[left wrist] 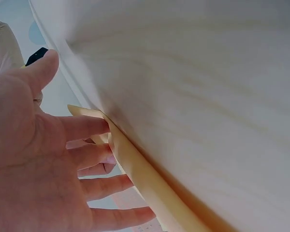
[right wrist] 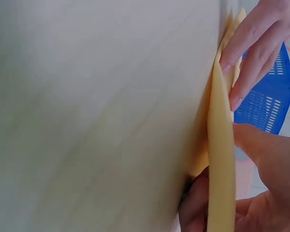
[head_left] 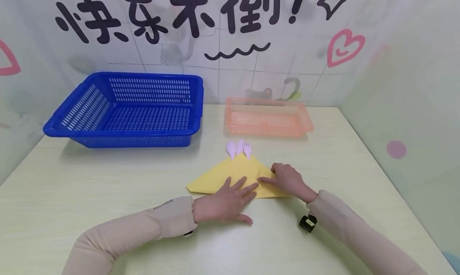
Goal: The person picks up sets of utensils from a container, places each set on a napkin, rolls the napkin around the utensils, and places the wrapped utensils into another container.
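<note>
Yellow napkin (head_left: 237, 177) hides cutlery (head_left: 238, 148) handles; left hand (head_left: 224, 203) presses flat, right hand (head_left: 287, 180) pinches its edge.

Wall (head_left: 395, 47) reads "快乐不倒!" (sleeve print unreadable).

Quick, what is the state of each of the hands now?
Left hand: open, fingers flat on the yellow napkin.
Right hand: pinching the napkin's folded edge.
</note>
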The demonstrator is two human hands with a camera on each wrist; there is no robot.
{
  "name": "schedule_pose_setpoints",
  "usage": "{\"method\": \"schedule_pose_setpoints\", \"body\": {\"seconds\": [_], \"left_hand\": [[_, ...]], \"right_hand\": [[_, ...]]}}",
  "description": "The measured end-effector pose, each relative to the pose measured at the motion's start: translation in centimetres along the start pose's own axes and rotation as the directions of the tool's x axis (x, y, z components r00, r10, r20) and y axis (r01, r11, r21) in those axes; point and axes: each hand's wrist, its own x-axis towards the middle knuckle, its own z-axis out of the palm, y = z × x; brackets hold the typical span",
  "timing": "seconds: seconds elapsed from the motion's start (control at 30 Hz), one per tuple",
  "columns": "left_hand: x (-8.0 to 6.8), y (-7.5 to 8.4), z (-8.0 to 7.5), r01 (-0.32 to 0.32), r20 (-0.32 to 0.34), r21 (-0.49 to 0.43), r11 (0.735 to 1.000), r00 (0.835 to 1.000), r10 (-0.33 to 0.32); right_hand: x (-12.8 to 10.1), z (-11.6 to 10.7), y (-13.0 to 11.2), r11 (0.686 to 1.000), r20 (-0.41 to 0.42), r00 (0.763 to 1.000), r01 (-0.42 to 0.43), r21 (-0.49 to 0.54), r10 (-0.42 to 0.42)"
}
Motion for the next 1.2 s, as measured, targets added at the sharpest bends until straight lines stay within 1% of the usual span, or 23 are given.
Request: {"method": "schedule_pose_setpoints", "body": {"seconds": [0.1,0.23,0.33,0.43,0.57,0.7,0.8,0.9,1.0,1.07,1.13,1.17,1.2], "left_hand": [[0.0,0.0,0.0,-0.001,0.002,-0.008,1.0,1.0,0.001],[0.0,-0.1,0.0,0.001,0.014,-0.01,1.0,1.0,-0.001],[0.0,-0.2,0.0,-0.003,0.008,-0.014,1.0,1.0,0.004],[-0.1,-0.2,-0.2,-0.008,0.0,-0.019,1.0,1.0,0.008],[-0.2,-0.1,-0.3,-0.01,-0.003,-0.024,1.0,1.0,0.009],[-0.2,-0.1,-0.4,-0.008,-0.002,-0.032,0.999,1.0,0.008],[-0.2,0.0,-0.4,-0.004,-0.001,-0.032,0.999,1.0,0.004],[-0.3,0.0,-0.4,0.0,-0.001,-0.027,1.0,1.0,0.0],[-0.2,0.0,-0.3,0.002,-0.001,-0.026,1.0,1.0,-0.002],[-0.2,0.0,-0.3,0.001,-0.001,-0.023,1.0,1.0,-0.001],[-0.2,0.0,-0.3,0.002,-0.002,-0.015,1.0,1.0,-0.002],[-0.2,-0.1,-0.3,0.002,-0.003,-0.012,1.0,1.0,-0.002],[-0.1,-0.1,-0.3,0.002,-0.003,-0.009,1.0,1.0,-0.002]], "right_hand": [[0.3,0.1,-0.1,1.0,0.01,1.0,-0.011,-0.017,0.011],[0.7,0.2,-0.2,0.999,0.016,0.999,-0.034,0.007,0.034],[1.0,0.2,-0.3,0.999,0.019,0.999,-0.05,0.012,0.05],[1.2,0.0,-0.4,0.998,0.041,0.997,-0.067,-0.002,0.067],[1.4,-0.2,-0.5,0.996,0.088,0.993,-0.082,0.024,0.079],[1.7,-0.4,-0.4,0.99,0.16,0.985,-0.083,0.113,0.064],[1.7,-0.7,-0.3,0.98,0.234,0.971,-0.097,0.176,0.054],[1.7,-1.2,-0.1,0.969,0.297,0.955,-0.088,0.229,0.017],[1.9,-2.1,0.3,0.955,0.337,0.941,-0.064,0.291,-0.039],[2.0,-2.6,0.6,0.939,0.354,0.932,-0.048,0.341,-0.08],[1.9,-3.2,0.9,0.923,0.351,0.927,-0.015,0.385,-0.132],[1.9,-3.4,1.1,0.911,0.355,0.921,-0.002,0.413,-0.159],[1.8,-3.6,1.3,0.892,0.362,0.912,0.009,0.453,-0.193]]}}
